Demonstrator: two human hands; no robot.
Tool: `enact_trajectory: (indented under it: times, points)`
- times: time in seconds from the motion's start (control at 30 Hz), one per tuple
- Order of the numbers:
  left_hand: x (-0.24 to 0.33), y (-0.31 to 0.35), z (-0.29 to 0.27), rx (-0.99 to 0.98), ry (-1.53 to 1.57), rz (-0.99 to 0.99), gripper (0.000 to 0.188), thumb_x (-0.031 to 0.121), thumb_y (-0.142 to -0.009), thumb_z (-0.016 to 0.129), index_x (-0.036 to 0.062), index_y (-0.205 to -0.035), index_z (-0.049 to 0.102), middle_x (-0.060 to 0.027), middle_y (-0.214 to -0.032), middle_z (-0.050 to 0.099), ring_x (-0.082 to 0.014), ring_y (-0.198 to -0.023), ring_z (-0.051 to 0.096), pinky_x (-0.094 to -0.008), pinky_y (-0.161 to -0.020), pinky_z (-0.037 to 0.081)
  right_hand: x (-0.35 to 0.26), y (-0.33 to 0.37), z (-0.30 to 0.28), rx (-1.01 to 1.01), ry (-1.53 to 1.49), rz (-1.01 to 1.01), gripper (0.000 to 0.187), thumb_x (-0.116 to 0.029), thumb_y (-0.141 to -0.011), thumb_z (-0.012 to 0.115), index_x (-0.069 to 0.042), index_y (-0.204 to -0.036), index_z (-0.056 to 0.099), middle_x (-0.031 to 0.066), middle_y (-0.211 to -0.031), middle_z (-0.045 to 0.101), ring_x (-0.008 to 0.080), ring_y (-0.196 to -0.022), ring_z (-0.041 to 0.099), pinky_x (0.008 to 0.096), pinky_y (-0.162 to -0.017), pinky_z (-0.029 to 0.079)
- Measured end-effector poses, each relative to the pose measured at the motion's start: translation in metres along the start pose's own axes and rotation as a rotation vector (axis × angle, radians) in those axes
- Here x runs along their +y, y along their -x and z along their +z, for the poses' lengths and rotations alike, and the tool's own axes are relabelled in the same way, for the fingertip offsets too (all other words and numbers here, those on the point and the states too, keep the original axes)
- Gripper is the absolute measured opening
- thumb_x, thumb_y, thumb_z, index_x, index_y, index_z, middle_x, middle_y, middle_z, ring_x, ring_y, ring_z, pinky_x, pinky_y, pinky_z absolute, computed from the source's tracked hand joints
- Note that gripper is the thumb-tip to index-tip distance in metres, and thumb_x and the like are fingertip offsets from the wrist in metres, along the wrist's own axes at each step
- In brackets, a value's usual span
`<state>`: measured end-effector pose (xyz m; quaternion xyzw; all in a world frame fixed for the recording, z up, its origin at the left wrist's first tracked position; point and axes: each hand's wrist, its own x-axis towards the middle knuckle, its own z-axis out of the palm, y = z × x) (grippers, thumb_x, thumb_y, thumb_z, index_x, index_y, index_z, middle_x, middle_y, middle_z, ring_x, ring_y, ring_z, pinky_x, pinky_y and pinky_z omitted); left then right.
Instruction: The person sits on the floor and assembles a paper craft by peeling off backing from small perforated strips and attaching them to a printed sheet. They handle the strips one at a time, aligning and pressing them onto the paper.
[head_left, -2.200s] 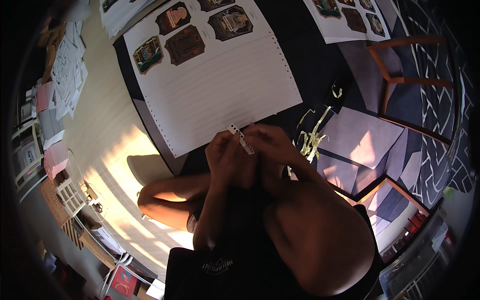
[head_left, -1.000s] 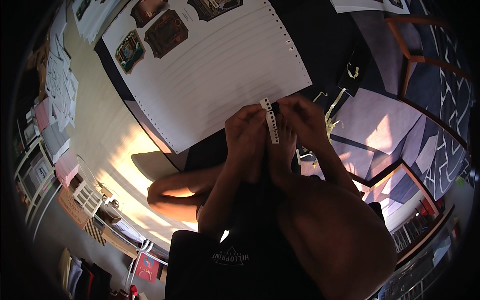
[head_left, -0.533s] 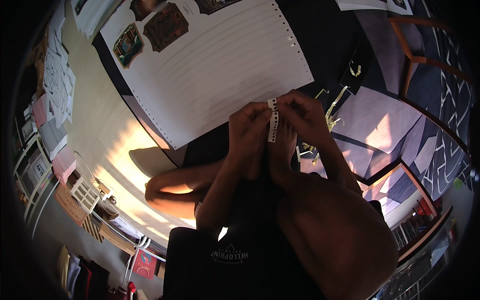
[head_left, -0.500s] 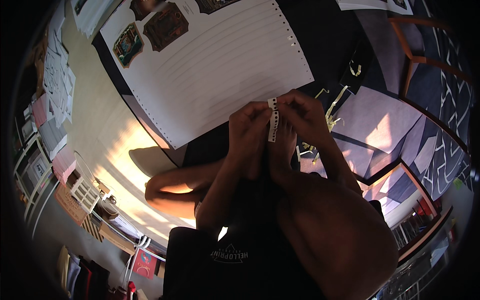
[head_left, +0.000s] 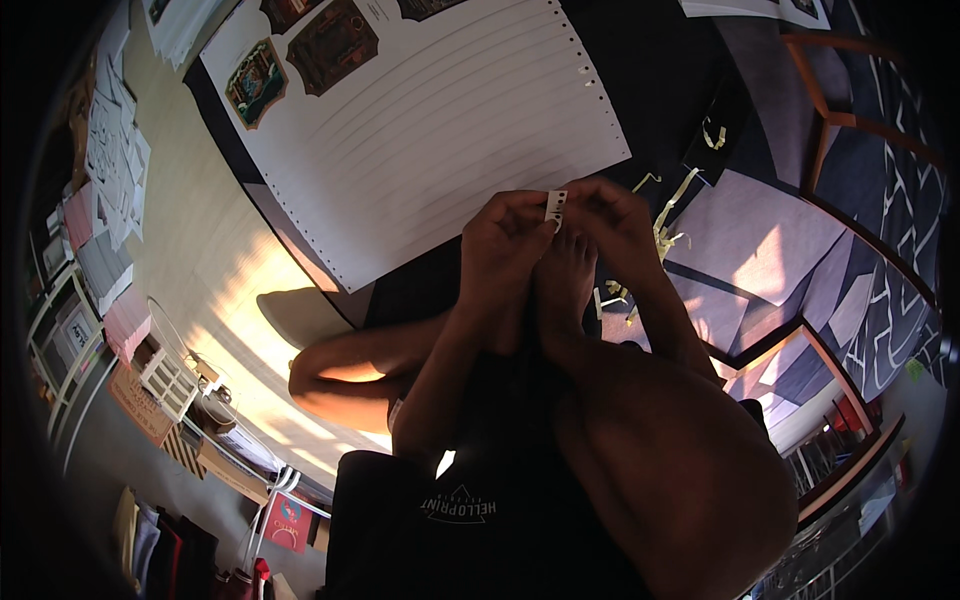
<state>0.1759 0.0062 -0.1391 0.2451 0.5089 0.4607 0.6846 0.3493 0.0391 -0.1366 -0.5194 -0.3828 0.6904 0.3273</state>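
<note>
Over my bare foot [head_left: 565, 275], a short white paper strip with punched holes [head_left: 557, 202] stands out between my hands. My left hand [head_left: 497, 240] pinches the strip's lower part between thumb and fingers. Close against the strip's upper right edge is my right hand [head_left: 612, 222], its fingers curled together and in deep shadow. Beyond both hands lies a large white lined sheet [head_left: 420, 150] with holes along its two side edges. Dark ornate printed labels [head_left: 335, 47] rest on its far part.
Torn yellowish strips [head_left: 665, 215] are scattered right of my right hand, near a dark box-like thing [head_left: 715, 130]. Flat purplish-grey sheets [head_left: 740, 235] and brown wooden frame pieces [head_left: 825, 118] lie further right. Paper piles [head_left: 110, 150] and a white rack [head_left: 70, 325] stand left.
The paper strip, which hung long below my fingers, now shows only a short upper piece. Both hands have shifted slightly, and my left fingers now cover its lower part.
</note>
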Motion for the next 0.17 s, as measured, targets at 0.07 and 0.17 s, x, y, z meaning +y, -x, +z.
enact_trajectory:
  times: [0.07,0.17]
  points:
    - [-0.0005,-0.0001,-0.0024,-0.025,-0.035,0.028,0.03,-0.004,-0.093,0.066,-0.0065,-0.122,0.058,-0.0138,-0.108,0.071,-0.0171,-0.104,0.069,-0.0309,-0.094,0.054,0.0046,0.0008,-0.0005,-0.014,0.032,-0.049,0.021,-0.005,-0.094,0.07,0.0,-0.113,0.066,0.0046,-0.101,0.07,0.0087,-0.09,0.065,0.0248,-0.078,0.051]
    - [0.0048,-0.0002,-0.0003,-0.024,-0.036,0.024,0.033,-0.002,-0.094,0.067,-0.0064,-0.124,0.057,-0.0144,-0.109,0.072,-0.0176,-0.104,0.069,-0.0309,-0.094,0.055,0.0071,0.0021,-0.002,-0.022,0.054,-0.049,0.025,-0.006,-0.093,0.072,-0.001,-0.116,0.064,0.0049,-0.106,0.068,0.0088,-0.093,0.064,0.025,-0.079,0.051]
